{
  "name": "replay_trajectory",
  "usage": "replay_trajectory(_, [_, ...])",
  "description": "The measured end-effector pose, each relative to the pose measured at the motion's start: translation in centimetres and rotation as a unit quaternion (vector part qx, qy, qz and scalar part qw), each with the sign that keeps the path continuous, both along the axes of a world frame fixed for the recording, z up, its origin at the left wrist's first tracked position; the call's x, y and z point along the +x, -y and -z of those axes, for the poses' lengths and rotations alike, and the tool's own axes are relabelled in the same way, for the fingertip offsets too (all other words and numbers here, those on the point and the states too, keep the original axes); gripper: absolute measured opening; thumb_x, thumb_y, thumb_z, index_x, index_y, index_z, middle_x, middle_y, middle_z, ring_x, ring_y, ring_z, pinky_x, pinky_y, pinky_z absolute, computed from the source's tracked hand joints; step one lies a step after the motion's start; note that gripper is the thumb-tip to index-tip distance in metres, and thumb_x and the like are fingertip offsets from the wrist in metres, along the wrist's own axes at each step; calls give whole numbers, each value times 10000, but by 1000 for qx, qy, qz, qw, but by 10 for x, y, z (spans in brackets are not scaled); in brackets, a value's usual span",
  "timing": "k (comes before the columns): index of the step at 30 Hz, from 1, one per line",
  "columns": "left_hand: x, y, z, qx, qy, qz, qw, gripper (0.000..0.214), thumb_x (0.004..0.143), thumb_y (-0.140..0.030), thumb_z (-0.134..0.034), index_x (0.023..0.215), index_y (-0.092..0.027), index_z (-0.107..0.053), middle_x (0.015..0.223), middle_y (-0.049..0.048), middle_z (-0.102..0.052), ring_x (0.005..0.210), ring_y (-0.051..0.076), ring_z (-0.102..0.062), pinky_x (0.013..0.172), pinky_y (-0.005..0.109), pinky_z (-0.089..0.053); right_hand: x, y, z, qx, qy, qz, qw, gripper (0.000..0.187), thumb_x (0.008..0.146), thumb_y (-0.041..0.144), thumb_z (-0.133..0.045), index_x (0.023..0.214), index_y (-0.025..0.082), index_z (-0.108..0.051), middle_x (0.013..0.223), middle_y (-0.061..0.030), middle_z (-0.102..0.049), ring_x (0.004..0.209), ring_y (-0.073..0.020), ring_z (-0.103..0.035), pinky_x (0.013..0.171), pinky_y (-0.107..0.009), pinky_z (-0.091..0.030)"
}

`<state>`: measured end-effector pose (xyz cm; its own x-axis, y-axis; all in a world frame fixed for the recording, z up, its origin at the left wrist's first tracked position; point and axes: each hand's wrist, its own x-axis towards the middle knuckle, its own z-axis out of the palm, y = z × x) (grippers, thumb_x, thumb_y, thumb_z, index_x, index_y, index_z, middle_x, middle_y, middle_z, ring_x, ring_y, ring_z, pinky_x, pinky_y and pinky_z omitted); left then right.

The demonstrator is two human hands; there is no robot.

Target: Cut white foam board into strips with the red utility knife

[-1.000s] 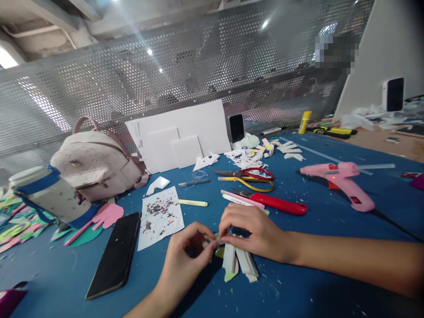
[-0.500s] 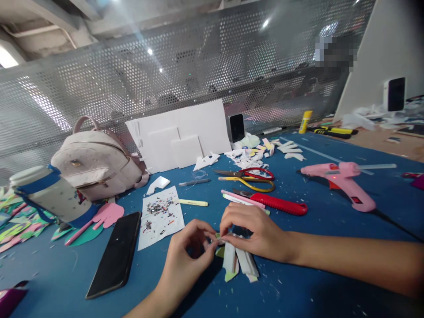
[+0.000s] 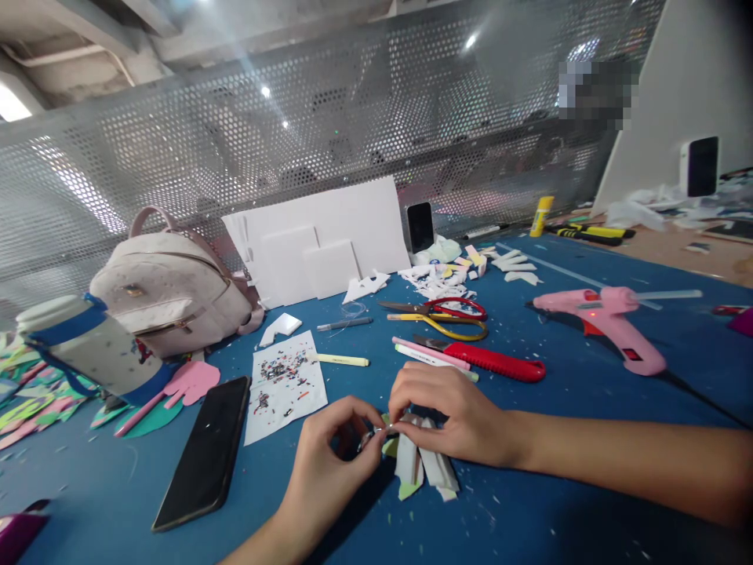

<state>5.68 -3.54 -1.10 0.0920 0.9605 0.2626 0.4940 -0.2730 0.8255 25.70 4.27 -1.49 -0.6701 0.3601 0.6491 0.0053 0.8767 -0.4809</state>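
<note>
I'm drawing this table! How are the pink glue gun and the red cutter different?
The glue gun is pink and bent like an L; the cutter is red-handled and nearly straight. The glue gun has a black cord; the cutter shows none. The cutter ends in a metal blade, the glue gun in a dark nozzle. Both lie on the blue table, tips toward the picture's left.

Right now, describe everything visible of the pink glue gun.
The pink glue gun lies on its side on the blue tabletop, dark nozzle toward the picture's left. It looks plastic, with a red trigger, a glowing red light and a switch on its handle. A translucent glue stick juts from the back; a black cord trails from the handle. Nobody holds it.
</note>
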Motion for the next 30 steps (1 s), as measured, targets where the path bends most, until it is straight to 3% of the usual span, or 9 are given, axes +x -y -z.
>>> replay_trajectory(16, [-3,-2,3,-9,0,1,1000,117,857,-295,-681,821,-188,-713,624,-27,-577,521,99,-447,491,195,-316,0,1,-2,-6,3,4,1000,40,917,142,-625,891,171,-619,836,-27,-652,788,-162,-571,697,-275,-421])
replay_trajectory(30, [-3,-1,0,15,41,32,999,110,865,-225,-713,764,-183,-724,774,25,-712,602,116,-540,535,209,-360,0,0,-2,7,10,-15,1000,31,909,138,-637,902,168,-634,831,-31,-643,784,-161,-577,694,-269,-425])
